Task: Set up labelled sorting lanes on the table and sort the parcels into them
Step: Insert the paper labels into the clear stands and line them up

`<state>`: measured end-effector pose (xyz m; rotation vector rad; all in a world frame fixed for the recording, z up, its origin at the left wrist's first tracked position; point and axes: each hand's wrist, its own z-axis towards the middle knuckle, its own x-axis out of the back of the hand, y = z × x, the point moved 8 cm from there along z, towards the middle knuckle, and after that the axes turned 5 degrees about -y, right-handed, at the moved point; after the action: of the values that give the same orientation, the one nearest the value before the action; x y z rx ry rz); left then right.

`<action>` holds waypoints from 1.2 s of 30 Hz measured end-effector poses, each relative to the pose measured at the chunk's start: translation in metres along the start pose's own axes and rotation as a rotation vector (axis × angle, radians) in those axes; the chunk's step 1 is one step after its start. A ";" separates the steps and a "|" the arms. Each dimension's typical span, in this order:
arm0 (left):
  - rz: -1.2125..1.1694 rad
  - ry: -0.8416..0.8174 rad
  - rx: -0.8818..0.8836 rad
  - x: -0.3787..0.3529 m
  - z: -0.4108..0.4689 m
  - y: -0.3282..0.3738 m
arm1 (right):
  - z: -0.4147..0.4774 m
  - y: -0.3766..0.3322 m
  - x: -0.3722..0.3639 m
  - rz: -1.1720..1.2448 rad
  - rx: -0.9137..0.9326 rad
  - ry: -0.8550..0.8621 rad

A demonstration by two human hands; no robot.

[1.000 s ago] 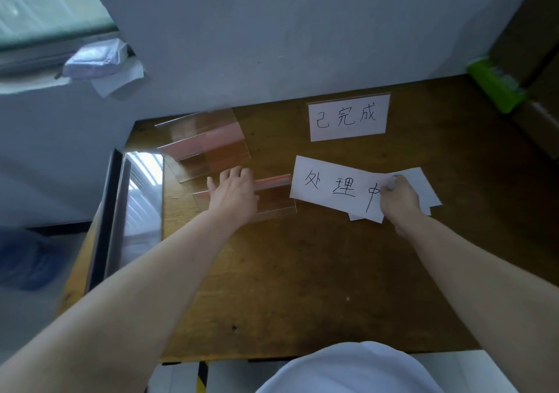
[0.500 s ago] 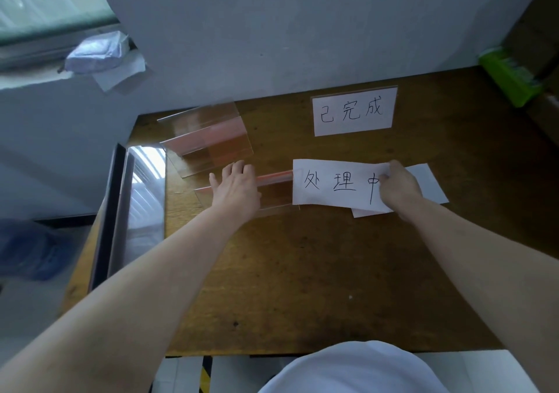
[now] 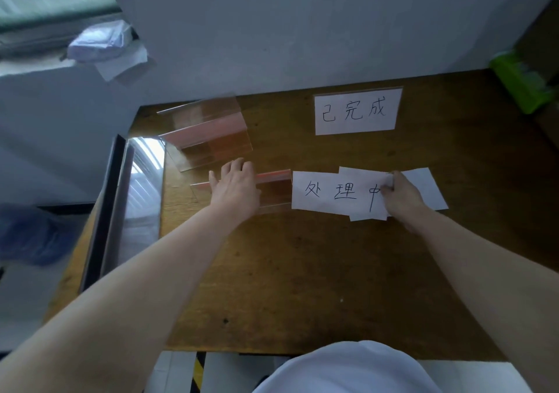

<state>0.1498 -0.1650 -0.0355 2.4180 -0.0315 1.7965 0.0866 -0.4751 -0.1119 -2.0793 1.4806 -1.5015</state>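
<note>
Here's the finished sign point(image 3: 357, 111), standing at the back of the wooden table point(image 3: 302, 271) close to the wall, its white card reading 已完成 in black handwriting. Everything takes its place from that sign. Just in front of it, nearer the person, the right hand point(image 3: 402, 196) pinches the right end of a paper label point(image 3: 332, 193) marked 处理中, with the last character partly covered by the fingers. Plain white slips point(image 3: 426, 187) lie under that label and poke out past the hand, front-right of the sign. Front-left of the sign, the left hand point(image 3: 234, 185) lies palm down on a clear holder point(image 3: 273, 191), fingers together over its top edge and thumb splayed out, pressing rather than clenching. The label's left edge meets the holder's right end; whether it has slipped inside, I cannot tell. Left of the sign, near the table's back-left corner, spare clear holders point(image 3: 208, 132) sit one against the other, just beside the left hand's fingertips. Far right of the sign, a green object point(image 3: 520, 87) sits at the table's right edge, its markings too blurred to read. Well in front of the sign, a broad stretch of bare wood runs to the near edge. Beyond the left edge, a black-framed glossy panel point(image 3: 121, 205) runs alongside the table.
</note>
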 end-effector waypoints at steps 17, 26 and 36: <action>0.027 -0.152 -0.217 -0.004 0.001 0.079 | -0.010 -0.026 0.023 -0.167 0.302 0.085; -0.005 -0.136 -0.161 -0.002 0.003 0.064 | -0.016 -0.077 -0.003 -0.740 0.598 0.161; -0.023 -0.032 -0.018 0.008 0.008 0.014 | -0.008 -0.078 -0.008 -0.689 0.596 0.127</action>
<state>0.1587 -0.1792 -0.0290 2.4246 -0.0221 1.7406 0.1276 -0.4277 -0.0635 -2.1952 0.2209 -1.9954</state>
